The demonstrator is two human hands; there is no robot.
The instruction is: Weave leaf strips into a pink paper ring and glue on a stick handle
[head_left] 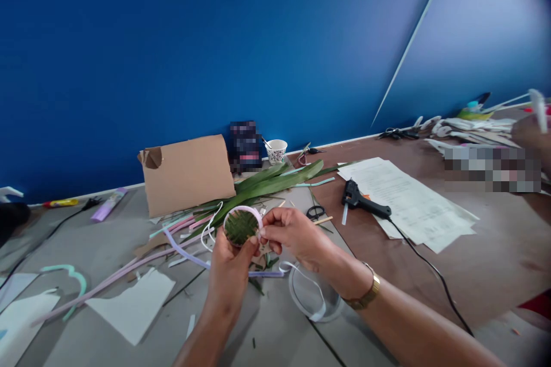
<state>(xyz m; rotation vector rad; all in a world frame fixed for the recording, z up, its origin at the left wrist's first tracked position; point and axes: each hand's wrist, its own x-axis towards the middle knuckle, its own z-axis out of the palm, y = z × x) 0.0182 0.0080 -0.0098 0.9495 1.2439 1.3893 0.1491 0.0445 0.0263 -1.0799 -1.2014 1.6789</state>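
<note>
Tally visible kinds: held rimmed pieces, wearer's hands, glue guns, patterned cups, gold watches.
Round pale-rimmed piece with green centre: 1
Bare left hand, right hand: 2
Black plastic glue gun: 1
White patterned cup: 1
Gold metal wristwatch: 1
Total: 6

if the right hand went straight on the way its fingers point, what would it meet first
Most likely the pale-rimmed green disc, held in the left hand. The right hand looks to be right at its rim, though exact contact is hard to tell.
</note>
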